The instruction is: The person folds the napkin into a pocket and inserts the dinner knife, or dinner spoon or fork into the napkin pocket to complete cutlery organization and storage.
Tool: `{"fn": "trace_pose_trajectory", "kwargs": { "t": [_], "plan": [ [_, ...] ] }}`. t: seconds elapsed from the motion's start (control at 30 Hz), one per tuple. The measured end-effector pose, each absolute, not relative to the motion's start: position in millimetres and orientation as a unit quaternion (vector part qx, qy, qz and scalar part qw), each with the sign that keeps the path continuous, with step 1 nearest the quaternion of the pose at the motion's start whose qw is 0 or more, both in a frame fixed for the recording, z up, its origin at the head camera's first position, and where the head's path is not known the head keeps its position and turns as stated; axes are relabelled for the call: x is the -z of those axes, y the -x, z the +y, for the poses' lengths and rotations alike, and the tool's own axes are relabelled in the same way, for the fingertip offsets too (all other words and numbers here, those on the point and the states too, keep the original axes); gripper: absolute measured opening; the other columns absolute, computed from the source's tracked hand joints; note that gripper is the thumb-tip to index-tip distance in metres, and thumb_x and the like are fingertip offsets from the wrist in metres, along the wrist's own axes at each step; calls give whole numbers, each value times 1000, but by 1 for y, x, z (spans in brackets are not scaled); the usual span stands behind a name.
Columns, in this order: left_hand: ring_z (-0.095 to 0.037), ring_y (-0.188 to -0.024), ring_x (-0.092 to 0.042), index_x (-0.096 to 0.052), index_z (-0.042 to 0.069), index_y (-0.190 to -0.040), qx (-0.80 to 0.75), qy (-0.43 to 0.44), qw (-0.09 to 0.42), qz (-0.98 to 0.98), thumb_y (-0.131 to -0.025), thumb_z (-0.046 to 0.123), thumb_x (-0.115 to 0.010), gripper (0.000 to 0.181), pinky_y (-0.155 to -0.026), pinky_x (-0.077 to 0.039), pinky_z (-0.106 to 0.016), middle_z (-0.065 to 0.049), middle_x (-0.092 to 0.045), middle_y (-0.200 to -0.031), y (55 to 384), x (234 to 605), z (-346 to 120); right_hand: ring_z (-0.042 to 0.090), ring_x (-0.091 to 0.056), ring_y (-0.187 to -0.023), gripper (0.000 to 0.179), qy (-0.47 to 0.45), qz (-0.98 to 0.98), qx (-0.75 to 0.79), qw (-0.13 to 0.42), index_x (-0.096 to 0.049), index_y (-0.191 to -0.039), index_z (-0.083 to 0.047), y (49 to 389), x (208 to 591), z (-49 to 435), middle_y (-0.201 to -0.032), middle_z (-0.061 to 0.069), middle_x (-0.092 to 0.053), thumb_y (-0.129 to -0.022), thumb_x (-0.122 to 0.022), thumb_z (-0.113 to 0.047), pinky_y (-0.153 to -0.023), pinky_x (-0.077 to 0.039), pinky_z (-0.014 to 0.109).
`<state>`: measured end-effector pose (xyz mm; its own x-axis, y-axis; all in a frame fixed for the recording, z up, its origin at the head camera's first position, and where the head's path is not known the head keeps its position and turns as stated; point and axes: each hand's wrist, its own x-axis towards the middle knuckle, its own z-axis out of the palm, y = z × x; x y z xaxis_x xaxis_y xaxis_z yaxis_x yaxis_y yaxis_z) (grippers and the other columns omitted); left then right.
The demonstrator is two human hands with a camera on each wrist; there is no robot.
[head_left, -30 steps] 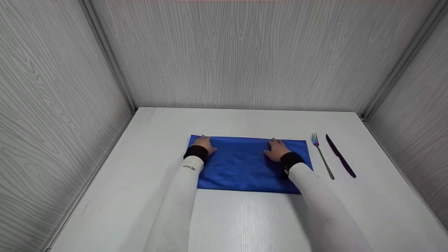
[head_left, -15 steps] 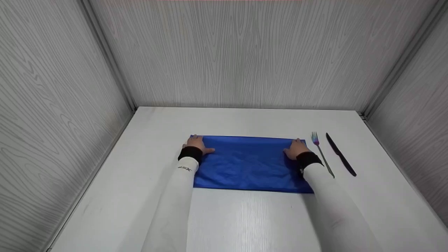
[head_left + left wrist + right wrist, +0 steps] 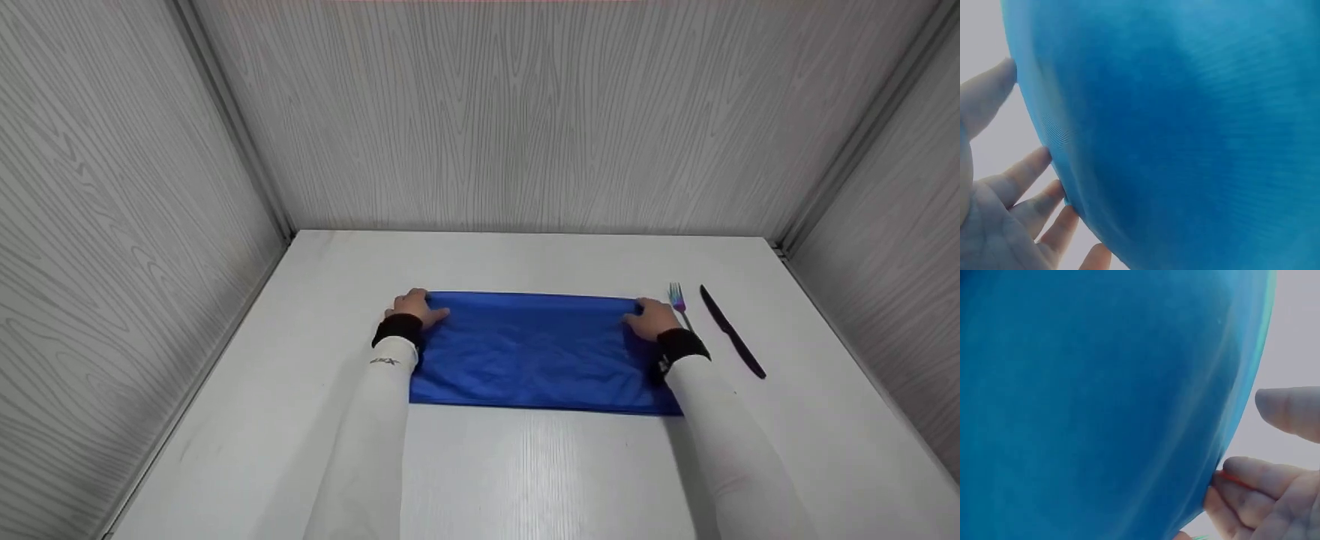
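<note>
A person's left grip and right grip, both spread, touch opposite ends of a blue cloth on a table.

There is lots of room on the white table between the left hand and the left wall. The fork lies just beside the right hand, with the knife past it, both in the way. A bare strip runs behind the blue cloth to the back wall.

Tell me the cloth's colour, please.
Blue, with no pattern visible; the cloth shows best in the head view.
</note>
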<state>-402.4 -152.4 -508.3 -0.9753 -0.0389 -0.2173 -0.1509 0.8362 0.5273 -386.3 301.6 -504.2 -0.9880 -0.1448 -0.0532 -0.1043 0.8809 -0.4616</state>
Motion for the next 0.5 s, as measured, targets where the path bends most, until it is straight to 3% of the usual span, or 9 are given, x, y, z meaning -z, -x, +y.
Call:
{"fn": "trace_pose_trajectory", "kwargs": {
  "t": [0.13, 0.27, 0.37, 0.5],
  "plan": [
    [-42, -153, -37, -50, 1, -153, -378, 25, 48, 924, -108, 22, -55, 50, -126, -29, -54, -25, -44, -162, 394, 510, -166, 56, -39, -145, 62, 54, 953, 297, 21, -38, -153, 16, 382, 507, 313, -155, 41, -41, -107, -54, -23, -121, -33, 61],
    [-43, -154, -36, -48, -3, -153, -477, 34, -3, 878, -107, 7, -51, 48, -126, -30, -51, -28, -40, -163, 380, 517, -186, 52, -44, -144, 56, 5, 923, 383, -44, -43, -153, 9, 368, 499, 320, -155, 37, -45, -107, -55, -20, -119, -36, 60],
    [-45, -148, -43, -46, -7, -152, -491, 79, -10, 867, -106, 8, -52, 49, -122, -36, -52, -33, -45, -157, 364, 516, -200, 52, -49, -139, 53, -18, 914, 401, -57, -48, -149, 12, 354, 489, 328, -149, 38, -50, -106, -57, -19, -116, -39, 59],
    [-45, -130, -60, -53, -12, -143, -458, 113, 11, 882, -103, 12, -56, 47, -109, -48, -48, -34, -60, -140, 346, 512, -211, 56, -53, -132, 54, -28, 932, 362, -17, -51, -142, 17, 336, 480, 341, -141, 43, -53, -106, -57, -22, -110, -44, 62]
  ]
}}
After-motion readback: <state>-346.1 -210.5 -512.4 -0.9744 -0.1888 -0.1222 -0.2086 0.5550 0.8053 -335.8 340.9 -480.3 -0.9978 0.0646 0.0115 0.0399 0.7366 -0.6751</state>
